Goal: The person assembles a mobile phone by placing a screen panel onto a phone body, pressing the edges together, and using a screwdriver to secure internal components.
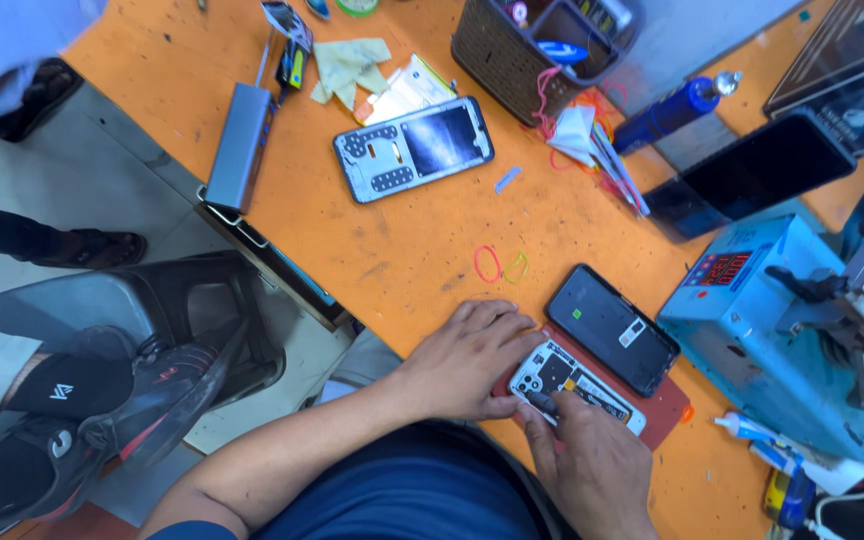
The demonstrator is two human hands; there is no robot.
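We're looking down on an orange bench (402,250), scuffed and stained. Near its front edge lies a red mat (664,412) with an opened phone (577,385) on it, and a black back cover (612,328) rests just beside that. Toward the middle we see two rubber bands (500,265), one red, one yellow-green, almost touching. Farther back lies a phone frame (413,148), face up, with a yellow cloth (349,65) and a card behind it. A grey hub (240,146) hangs at the left edge. At the far edge stands a woven basket (502,55); a blue bottle (674,108) and a dark tablet (752,172) lie to its right. A blue machine (752,320) sits at the right end.
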